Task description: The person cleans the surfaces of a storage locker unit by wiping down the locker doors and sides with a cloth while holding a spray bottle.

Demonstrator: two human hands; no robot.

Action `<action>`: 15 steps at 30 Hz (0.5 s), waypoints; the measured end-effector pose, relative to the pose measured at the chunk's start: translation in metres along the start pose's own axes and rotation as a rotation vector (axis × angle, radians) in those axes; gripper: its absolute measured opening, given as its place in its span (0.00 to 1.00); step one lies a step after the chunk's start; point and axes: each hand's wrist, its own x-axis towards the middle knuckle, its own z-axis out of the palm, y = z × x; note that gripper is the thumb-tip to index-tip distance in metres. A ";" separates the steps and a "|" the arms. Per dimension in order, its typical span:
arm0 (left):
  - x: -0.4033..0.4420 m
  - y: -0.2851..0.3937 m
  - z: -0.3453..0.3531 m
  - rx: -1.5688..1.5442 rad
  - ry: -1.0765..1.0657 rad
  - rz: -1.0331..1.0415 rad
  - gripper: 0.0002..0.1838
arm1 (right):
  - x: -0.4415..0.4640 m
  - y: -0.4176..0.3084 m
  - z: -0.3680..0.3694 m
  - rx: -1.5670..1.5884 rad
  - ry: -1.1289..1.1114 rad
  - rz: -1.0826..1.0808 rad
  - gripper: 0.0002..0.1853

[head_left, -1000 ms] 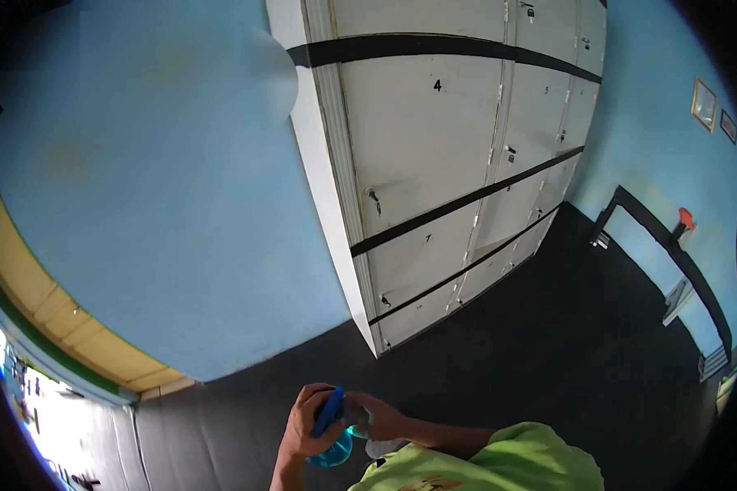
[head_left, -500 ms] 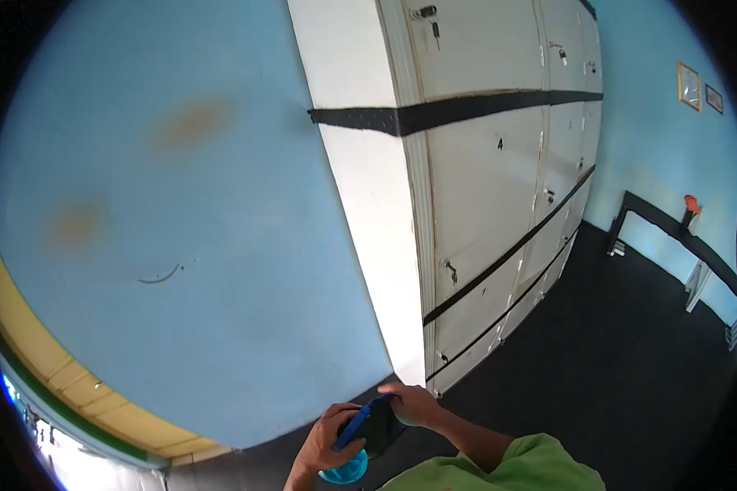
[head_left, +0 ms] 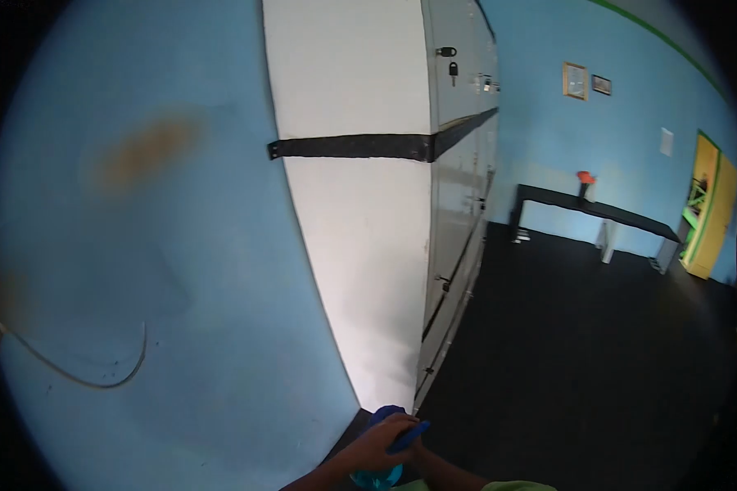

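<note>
At the bottom centre, my left hand is closed around a blue object, whose flat end sticks out to the right. A darker blue, rounded part shows just above the fingers. Below the hand is a translucent teal container, cut off by the frame's lower edge. My right hand is close against the left one, on its right side; its fingers are hidden, so its hold cannot be made out.
Directly ahead stands a tall white locker cabinet with a black band, its doors along the right side. A blue wall is at the left. Farther right are a black bench with a red-topped object, framed pictures, a yellow door and dark floor.
The view has swung right, bringing the cabinet's side panel ahead and the doorway into sight. My hands, apart half a second ago with a dark item between them, are now together.
</note>
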 end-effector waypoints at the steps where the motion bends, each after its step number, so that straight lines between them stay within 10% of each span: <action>1: 0.000 -0.003 0.003 0.012 -0.072 0.019 0.30 | -0.005 0.003 -0.006 0.010 0.036 -0.027 0.09; 11: 0.021 0.006 0.016 -0.084 -0.379 0.199 0.31 | -0.025 -0.011 -0.055 -0.048 0.457 -0.373 0.11; 15: 0.032 0.000 0.018 -0.077 -0.440 0.209 0.31 | -0.043 -0.033 -0.105 -0.595 0.568 -0.482 0.11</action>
